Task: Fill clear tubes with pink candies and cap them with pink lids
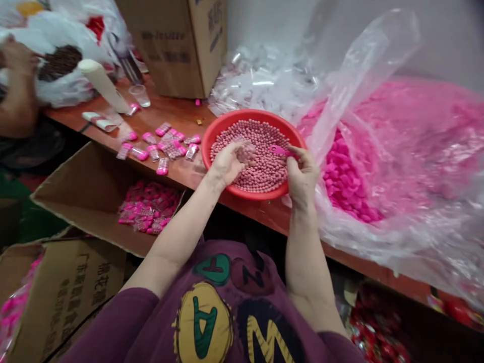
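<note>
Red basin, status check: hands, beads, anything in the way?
Left hand over pink beads, holding blurred clear item. Right hand pinching pink piece at red basin's rim. Plastic bag close on basin's right.

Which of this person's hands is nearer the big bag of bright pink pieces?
Right. The right hand is at the right rim of the red bowl, beside the bag; the left hand is farther away, over the bowl's left side.

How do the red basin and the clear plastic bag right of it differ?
The red basin keeps a firm oval shape; the clear plastic bag lies slumped and crumpled. The basin is smaller, the bag wider. The basin holds pale pink beads; the bag holds brighter pink pieces. Both rest on the table, pink contents showing.
</note>
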Demonstrator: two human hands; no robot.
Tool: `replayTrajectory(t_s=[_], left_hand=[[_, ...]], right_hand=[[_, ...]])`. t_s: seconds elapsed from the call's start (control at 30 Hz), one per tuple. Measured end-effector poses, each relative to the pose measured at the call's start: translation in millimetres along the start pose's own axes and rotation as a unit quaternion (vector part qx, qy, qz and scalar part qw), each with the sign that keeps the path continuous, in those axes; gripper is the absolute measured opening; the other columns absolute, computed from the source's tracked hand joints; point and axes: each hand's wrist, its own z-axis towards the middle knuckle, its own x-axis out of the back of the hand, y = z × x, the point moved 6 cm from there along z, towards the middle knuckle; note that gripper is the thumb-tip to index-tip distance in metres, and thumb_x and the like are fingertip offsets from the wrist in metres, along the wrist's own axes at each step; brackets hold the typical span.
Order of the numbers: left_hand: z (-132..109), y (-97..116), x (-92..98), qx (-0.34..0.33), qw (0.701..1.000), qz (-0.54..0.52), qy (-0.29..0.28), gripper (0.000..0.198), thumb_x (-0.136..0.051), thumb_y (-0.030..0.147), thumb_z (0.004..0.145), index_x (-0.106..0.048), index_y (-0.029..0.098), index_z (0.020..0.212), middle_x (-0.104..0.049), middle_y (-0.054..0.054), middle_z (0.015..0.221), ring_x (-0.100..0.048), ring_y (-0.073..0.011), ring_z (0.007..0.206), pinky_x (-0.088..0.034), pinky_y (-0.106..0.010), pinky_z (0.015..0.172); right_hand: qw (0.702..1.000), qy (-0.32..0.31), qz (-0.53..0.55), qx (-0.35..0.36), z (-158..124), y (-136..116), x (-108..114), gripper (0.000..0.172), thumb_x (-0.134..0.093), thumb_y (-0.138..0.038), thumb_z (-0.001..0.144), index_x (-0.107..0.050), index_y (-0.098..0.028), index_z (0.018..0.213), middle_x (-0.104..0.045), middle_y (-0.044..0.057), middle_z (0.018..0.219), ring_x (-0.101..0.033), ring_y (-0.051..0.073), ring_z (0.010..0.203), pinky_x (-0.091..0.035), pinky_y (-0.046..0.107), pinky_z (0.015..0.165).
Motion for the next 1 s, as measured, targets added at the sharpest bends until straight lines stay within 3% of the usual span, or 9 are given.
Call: replayTrajectory(t_s=[0.07, 0.2, 0.47, 0.6, 0.73, 0.83, 0.93, 1.0], left_hand=[[-4.2, -0.1, -1.9, -0.002, 1.0, 0.014, -0.013, 0.019, -0.053, 0.01, 0.095, -0.069, 0.017, 0.104, -0.077, -0.004, 0.087, -0.075, -0.0163, 0.085, -0.062, -0.032, 0.093], [-10.5, -2.2, -5.0, -0.006, 0.998, 0.056, -0.037, 0.04, -0.055, -0.004, 0.076, -0.067, 0.018, 0.107, -0.075, -0.001, 0.091, -0.078, -0.0165, 0.099, -0.059, -0.037, 0.111], [-17.9, -8.4, -7.9, 0.0, 0.995, 0.082, -0.059, 0.046, -0.063, -0.003, 0.072, -0.068, 0.018, 0.113, -0.077, -0.003, 0.105, -0.077, -0.0198, 0.117, -0.056, -0.042, 0.122], [-19.8, -11.3, -11.5, 0.01, 0.992, 0.082, -0.091, 0.051, -0.061, -0.006, 0.069, -0.07, 0.018, 0.114, -0.077, -0.001, 0.107, -0.077, -0.0194, 0.119, -0.056, -0.043, 0.124], [-23.3, -12.2, -13.5, 0.039, 0.99, 0.08, -0.106, 0.041, -0.067, -0.002, 0.079, -0.07, 0.017, 0.115, -0.079, -0.003, 0.106, -0.08, -0.0207, 0.113, -0.063, -0.039, 0.112], [-24.0, -11.1, -11.3, 0.046, 0.99, 0.099, -0.086, 0.021, -0.075, 0.012, 0.092, -0.072, 0.018, 0.112, -0.078, -0.003, 0.106, -0.081, -0.0169, 0.093, -0.064, -0.027, 0.083], [-21.4, -6.9, -6.3, 0.008, 0.993, 0.108, -0.039, 0.011, -0.079, 0.021, 0.096, -0.071, 0.019, 0.104, -0.078, -0.002, 0.106, -0.075, -0.01, 0.074, -0.053, -0.018, 0.058], [-19.6, -5.0, -3.6, -0.015, 0.994, 0.106, -0.009, 0.009, -0.077, 0.02, 0.097, -0.07, 0.02, 0.101, -0.078, -0.002, 0.11, -0.071, -0.0076, 0.068, -0.047, -0.017, 0.052]], right_hand=[[1.0, 0.022, 0.001, -0.019, 0.8, -1.6, -3.8, 0.033, -0.065, -0.034, 0.094, -0.074, -0.024, 0.124, -0.073, 0.007, 0.122, -0.074, 0.022, 0.109, -0.063, 0.042, 0.102], [0.999, 0.002, -0.008, -0.033, -5.4, -15.9, -5.9, 0.03, -0.07, -0.038, 0.094, -0.074, -0.026, 0.121, -0.077, 0.006, 0.118, -0.075, 0.022, 0.104, -0.065, 0.041, 0.096], [0.994, -0.012, 0.036, -0.102, -12.1, -21.3, -7.3, 0.03, -0.076, -0.055, 0.098, -0.074, -0.029, 0.111, -0.075, -0.001, 0.085, -0.075, 0.019, 0.075, -0.066, 0.036, 0.077], [0.995, -0.036, 0.024, -0.092, -13.8, -25.9, -7.5, 0.036, -0.081, -0.064, 0.096, -0.075, -0.029, 0.101, -0.076, -0.001, 0.088, -0.076, 0.019, 0.078, -0.066, 0.036, 0.078], [0.993, -0.103, 0.017, -0.058, -12.9, -36.0, -10.5, 0.044, -0.079, -0.07, 0.097, -0.075, -0.027, 0.089, -0.079, 0.002, 0.095, -0.077, 0.022, 0.089, -0.065, 0.039, 0.087], [0.986, -0.153, -0.003, -0.073, -9.0, -35.9, -13.7, 0.049, -0.059, -0.07, 0.11, -0.078, -0.027, 0.095, -0.08, 0.004, 0.098, -0.077, 0.022, 0.092, -0.065, 0.039, 0.088], [0.973, -0.186, -0.11, -0.085, -2.0, -30.9, -19.8, 0.039, -0.051, -0.051, 0.115, -0.079, -0.026, 0.108, -0.081, 0.006, 0.102, -0.077, 0.024, 0.094, -0.064, 0.04, 0.088], [0.927, -0.258, -0.265, -0.066, -0.5, -28.9, -32.3, 0.028, -0.054, -0.032, 0.111, -0.079, -0.022, 0.104, -0.082, 0.011, 0.105, -0.077, 0.028, 0.099, -0.063, 0.043, 0.092]])
